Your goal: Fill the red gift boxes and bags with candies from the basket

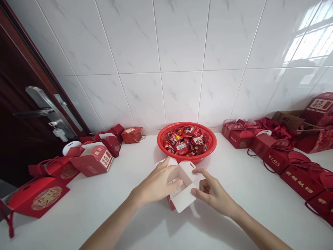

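Evidently, as I watched remotely, the left hand [158, 182] spread over the open box [186, 174], thumb inside, though I couldn't tell how firmly it gripped. The right hand [217, 192] had its thumb and index finger apart, each at a white flap [184, 200]. That single open box lay between my two hands, partly under the left fingers. Just beyond them, one red basket [187, 160] stood in the way straight ahead, its wrapped sweets [182, 148] overlapping too much to count. Well left of the left hand I counted at least six red boxes [43, 198], near a door [15, 146]; right of the right hand, at least six gift boxes [300, 178].
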`<state>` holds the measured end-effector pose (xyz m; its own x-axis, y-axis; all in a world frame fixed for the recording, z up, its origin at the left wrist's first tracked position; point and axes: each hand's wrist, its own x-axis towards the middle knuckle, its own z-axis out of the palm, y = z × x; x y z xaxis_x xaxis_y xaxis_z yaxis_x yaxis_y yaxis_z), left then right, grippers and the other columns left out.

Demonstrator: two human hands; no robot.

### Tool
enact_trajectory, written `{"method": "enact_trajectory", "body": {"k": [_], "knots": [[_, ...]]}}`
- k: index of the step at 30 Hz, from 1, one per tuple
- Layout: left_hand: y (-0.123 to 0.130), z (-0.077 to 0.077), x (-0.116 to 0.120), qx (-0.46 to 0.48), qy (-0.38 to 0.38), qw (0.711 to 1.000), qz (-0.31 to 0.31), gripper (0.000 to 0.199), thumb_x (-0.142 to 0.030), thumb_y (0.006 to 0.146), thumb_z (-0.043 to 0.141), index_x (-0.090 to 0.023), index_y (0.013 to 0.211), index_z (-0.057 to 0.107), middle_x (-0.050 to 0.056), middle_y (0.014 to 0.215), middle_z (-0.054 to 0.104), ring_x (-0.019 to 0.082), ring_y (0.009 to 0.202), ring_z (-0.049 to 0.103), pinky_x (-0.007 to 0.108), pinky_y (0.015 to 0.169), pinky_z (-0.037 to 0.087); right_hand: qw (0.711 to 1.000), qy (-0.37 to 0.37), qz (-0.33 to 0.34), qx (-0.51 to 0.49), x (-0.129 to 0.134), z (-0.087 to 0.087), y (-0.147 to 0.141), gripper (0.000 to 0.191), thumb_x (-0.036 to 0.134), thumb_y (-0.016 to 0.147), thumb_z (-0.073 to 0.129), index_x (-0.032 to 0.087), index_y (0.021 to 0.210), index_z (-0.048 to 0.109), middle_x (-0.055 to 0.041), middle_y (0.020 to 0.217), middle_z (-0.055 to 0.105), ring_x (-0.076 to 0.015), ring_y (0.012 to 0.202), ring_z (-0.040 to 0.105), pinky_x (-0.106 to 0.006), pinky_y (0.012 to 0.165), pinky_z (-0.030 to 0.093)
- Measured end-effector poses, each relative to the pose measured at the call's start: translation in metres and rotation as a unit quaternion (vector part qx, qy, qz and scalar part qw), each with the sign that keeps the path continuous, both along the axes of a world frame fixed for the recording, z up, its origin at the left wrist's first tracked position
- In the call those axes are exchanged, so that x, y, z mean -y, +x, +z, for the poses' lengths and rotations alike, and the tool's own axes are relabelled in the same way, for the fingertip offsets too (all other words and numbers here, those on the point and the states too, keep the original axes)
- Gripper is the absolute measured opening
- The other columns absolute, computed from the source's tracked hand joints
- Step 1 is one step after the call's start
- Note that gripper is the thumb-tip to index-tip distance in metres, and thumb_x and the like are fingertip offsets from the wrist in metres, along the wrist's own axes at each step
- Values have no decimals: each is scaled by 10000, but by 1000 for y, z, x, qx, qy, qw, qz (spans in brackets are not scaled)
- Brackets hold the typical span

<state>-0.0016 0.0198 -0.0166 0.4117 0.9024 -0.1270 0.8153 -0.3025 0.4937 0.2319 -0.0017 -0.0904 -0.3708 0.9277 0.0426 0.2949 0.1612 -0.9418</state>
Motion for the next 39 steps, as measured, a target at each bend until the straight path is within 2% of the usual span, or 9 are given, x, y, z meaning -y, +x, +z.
{"method": "enact_trajectory", "body": {"k": [3, 8, 15, 21, 23, 27, 29, 32, 39], "knots": [[2, -7, -1, 8, 35, 999, 3, 463, -549, 920, 535, -235, 1242, 649, 138, 1603, 350, 367, 1419, 420, 483, 1017, 504, 1000, 10, -5, 2, -4, 1, 6, 513, 533, 889, 624, 205, 1246, 457, 107, 585, 408, -111, 539, 362, -250, 549, 311], [6, -9, 1, 43, 73, 996, -22, 423, -460, 921, 566, -221, 1263, 637, 128, 1414, 550, 313, 1335, 504, 420, 1010, 512, 999, 40, -11, 9, -8, 3, 12, 496, 548, 887, 633, 198, 1216, 508, 87, 600, 448, -114, 550, 394, -251, 546, 331], [-2, 9, -5, 144, 36, 988, -35, 398, -486, 906, 605, -246, 1211, 698, 77, 1376, 626, 259, 1164, 638, 350, 911, 556, 988, 132, -66, -41, -20, 22, 23, 414, 551, 933, 541, 188, 1122, 607, 47, 582, 491, -137, 557, 492, -265, 531, 400], [-1, 23, -90, 153, 58, 986, -10, 346, -401, 906, 556, -181, 1106, 735, 65, 1177, 754, 242, 1097, 675, 336, 984, 518, 973, 127, -156, -109, -89, 56, 23, 353, 522, 773, 681, 183, 871, 665, 32, 533, 508, -119, 483, 438, -245, 431, 314], [9, 16, -124, 51, 45, 997, -44, 363, -334, 940, 476, -162, 1149, 719, 76, 1214, 740, 231, 1097, 672, 320, 972, 508, 967, 110, -179, -147, -119, 61, 15, 348, 506, 695, 709, 184, 818, 660, 34, 515, 515, -113, 464, 418, -244, 425, 301], [38, -6, -163, -31, -3, 992, -126, 239, -218, 839, 599, -202, 1003, 771, 10, 1020, 786, 192, 954, 708, 245, 869, 520, 943, 93, -236, -215, -162, 59, -2, 341, 492, 590, 685, 188, 734, 621, 36, 494, 520, -96, 432, 385, -249, 428, 291], [50, -14, -173, -67, -11, 986, -151, 218, -219, 802, 644, -226, 978, 773, -8, 966, 783, 181, 881, 712, 230, 804, 527, 940, 97, -240, -222, -171, 55, -6, 333, 481, 590, 663, 183, 733, 621, 36, 503, 526, -88, 424, 374, -249, 430, 293], [60, -16, -189, -112, 18, 982, -150, 238, -230, 785, 668, -239, 1006, 757, 17, 1084, 763, 206, 974, 700, 249, 843, 526, 941, 94, -240, -218, -174, 49, -5, 296, 447, 596, 665, 179, 715, 627, 33, 501, 531, -91, 430, 383, -246, 428, 301], [70, -12, -218, -203, 90, 975, -32, 278, -345, 897, 564, -149, 1004, 730, 201, 1120, 737, 348, 1073, 686, 422, 908, 531, 948, 59, -245, -197, -174, 41, 0, 243, 412, 601, 662, 183, 665, 612, 34, 470, 517, -94, 417, 381, -239, 410, 293]]}}
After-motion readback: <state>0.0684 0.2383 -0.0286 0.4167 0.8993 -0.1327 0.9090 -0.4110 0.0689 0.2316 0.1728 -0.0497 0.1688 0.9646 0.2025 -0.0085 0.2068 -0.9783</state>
